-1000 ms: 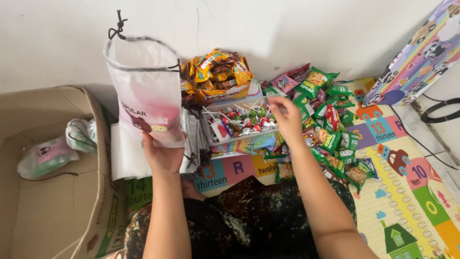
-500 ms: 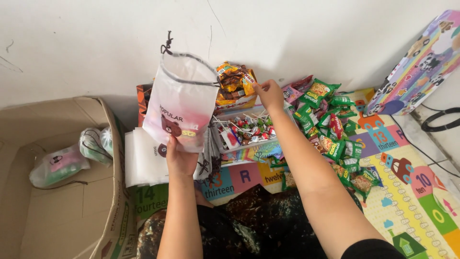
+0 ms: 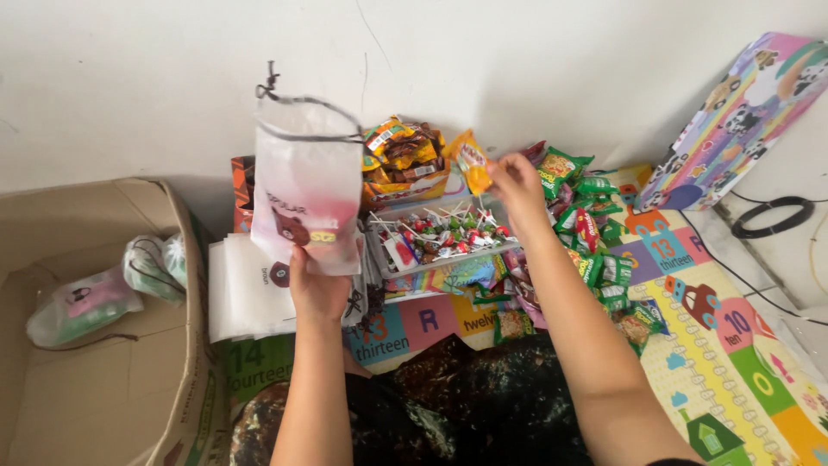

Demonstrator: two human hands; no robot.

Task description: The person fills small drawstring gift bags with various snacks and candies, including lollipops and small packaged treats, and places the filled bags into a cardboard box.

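- The left hand [image 3: 317,289] pinches the bottom edge of a frosted drawstring bag [image 3: 306,203], thumb in front and fingers behind, and holds it upright above the wrist; the mouth gapes at the top, far from the grip, so the soft sides could fold over and close the opening.
- The right hand [image 3: 516,183] pinches a small orange snack packet [image 3: 471,164] by one corner between thumb and fingertips; the packet hangs just left of that hand, between it and the bag; so slight a hold could let the packet slip and drop into the tray of lollipops [image 3: 442,235] directly below.
- The bag's cord [image 3: 269,82] dangles loose over the rim; a packet coming in from the right could snag it or knock the rim aside and fall outside.
- The right forearm lies across the heap of green packets [image 3: 595,224]; a careless swing could sweep some off the mat [image 3: 733,362].
- The stack of flat bags [image 3: 246,289] sits just beside the left hand; a dropped packet could land there or slide toward the cardboard box [image 3: 95,345] farther left.
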